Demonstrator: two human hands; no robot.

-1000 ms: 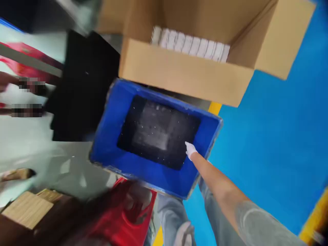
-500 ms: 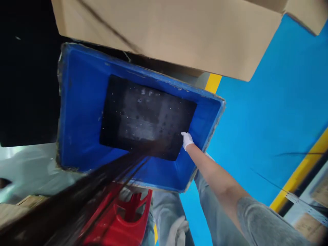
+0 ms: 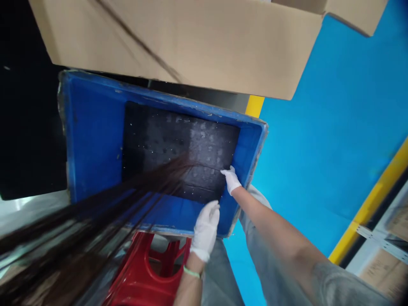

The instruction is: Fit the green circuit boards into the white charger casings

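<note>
Starting at the far left, a dark shape [image 3: 28, 127] fills the 9 o'clock edge, and blurred strands of dark hair [image 3: 95, 199] sweep across the lower left of the view, over part of the crate. Below them, at about 7 o'clock, a red plastic stool [image 3: 143, 272] stands just beyond the crate's near rim. A blue plastic crate [image 3: 95, 127] takes the centre, its floor lined with a black mat [image 3: 181, 144] (speckled with pale flecks). At 12 o'clock an open cardboard box [image 3: 175, 42] sits with its wall just above the crate's far rim. Both hands wear white gloves. The left hand [image 3: 205, 229], a pale green band on its wrist, is at the crate's near rim at about 6 o'clock, its fingers [image 3: 213, 212] lying together and reaching over the edge. Grey trouser legs [image 3: 219, 276] show just below it. The right hand [image 3: 231, 179] is at about 4 o'clock from the crate's centre, against the corner of the black mat, its fingers [image 3: 225, 171] slightly spread. Whether either hand grips the crate I cannot tell. Further right lie a blue floor [image 3: 318, 148], a yellow stripe [image 3: 372, 208] and, at 4 o'clock, a metal shelf [image 3: 376, 238] holding cardboard cartons [image 3: 382, 272].
</note>
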